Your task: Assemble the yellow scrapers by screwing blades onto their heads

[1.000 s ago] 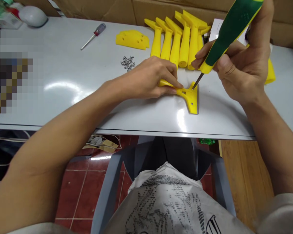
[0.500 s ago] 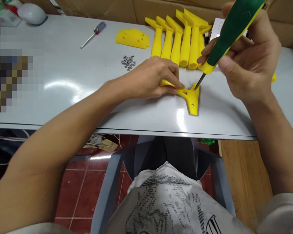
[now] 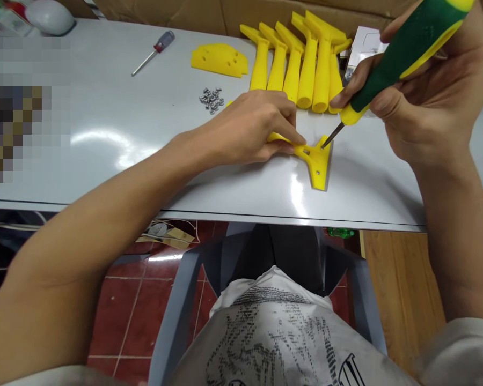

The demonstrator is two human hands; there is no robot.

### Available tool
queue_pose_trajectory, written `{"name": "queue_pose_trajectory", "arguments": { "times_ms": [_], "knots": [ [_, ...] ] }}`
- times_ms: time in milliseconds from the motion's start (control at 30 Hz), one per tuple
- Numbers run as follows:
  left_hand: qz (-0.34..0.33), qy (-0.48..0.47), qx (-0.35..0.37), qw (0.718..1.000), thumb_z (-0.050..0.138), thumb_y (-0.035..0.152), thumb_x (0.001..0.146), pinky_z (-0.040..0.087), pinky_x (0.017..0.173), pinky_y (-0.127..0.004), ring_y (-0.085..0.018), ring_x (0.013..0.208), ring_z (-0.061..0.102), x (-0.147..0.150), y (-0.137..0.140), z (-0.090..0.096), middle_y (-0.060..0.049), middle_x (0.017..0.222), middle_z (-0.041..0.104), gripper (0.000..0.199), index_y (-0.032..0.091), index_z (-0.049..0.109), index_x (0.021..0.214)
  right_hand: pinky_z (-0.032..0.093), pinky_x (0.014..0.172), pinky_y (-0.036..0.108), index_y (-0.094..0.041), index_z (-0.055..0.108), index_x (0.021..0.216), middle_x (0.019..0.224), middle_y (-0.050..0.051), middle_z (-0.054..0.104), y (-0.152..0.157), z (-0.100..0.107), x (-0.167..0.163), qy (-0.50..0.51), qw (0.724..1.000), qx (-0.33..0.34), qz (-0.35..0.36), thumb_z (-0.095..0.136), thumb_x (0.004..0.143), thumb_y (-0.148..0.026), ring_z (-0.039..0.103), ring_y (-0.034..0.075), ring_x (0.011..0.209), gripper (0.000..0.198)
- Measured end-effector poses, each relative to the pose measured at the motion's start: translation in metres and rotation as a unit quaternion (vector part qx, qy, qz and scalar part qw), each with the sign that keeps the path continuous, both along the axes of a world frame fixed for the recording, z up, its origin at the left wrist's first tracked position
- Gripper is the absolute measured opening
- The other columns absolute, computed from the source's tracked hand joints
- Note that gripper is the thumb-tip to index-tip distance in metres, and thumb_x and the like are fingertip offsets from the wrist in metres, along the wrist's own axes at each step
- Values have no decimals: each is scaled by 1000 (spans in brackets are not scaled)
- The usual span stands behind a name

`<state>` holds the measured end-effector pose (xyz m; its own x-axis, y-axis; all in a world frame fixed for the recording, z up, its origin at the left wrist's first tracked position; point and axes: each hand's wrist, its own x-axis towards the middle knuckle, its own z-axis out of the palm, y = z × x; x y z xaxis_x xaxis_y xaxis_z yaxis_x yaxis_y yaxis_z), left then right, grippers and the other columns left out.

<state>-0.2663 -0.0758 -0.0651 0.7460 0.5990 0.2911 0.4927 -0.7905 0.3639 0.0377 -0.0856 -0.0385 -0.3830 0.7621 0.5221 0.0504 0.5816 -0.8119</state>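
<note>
My left hand (image 3: 268,124) is closed around the handle of a yellow scraper (image 3: 319,163), holding it flat on the table. A metal blade edge shows along the scraper's right side, and a screw head sits in its lower hole. In my right hand (image 3: 430,112) is a green and yellow screwdriver (image 3: 402,59), slanted down to the left. Its tip meets the scraper's head at the upper hole; whether a screw lies under it I cannot tell. Beyond my left hand lies a small pile of screws (image 3: 211,99).
Several yellow scraper handles (image 3: 306,69) lie in a row at the back. Left of them are flat yellow plates (image 3: 218,60) with holes and a smaller screwdriver (image 3: 153,52). Cardboard (image 3: 177,16) stands behind the white table (image 3: 116,107). Its front edge runs above my lap.
My right hand and the screwdriver's handle have tilted further to the right, while the tip stays at the upper hole. The left hand and scraper have barely moved.
</note>
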Motion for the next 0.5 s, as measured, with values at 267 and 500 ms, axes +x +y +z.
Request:
{"name": "queue_pose_trajectory", "arguments": {
  "times_ms": [267,500],
  "knots": [
    [57,71,73,993,64,41,122,54,85,-50,-39,110,81,24,-44,3,-15,112,86,37,32,99,128,83,113,76,-36,57,169,159,10,78,-24,-1,-23,-96,987,-127,4,107,76,-98,80,57,158,123],
    [-8,94,88,992,57,31,127,57,89,-48,-38,116,80,27,-50,1,-14,120,80,39,32,89,148,75,127,78,-32,66,144,157,9,77,-14,-4,-7,3,995,-27,-100,113,86,-78,83,47,143,88]
  ]
}}
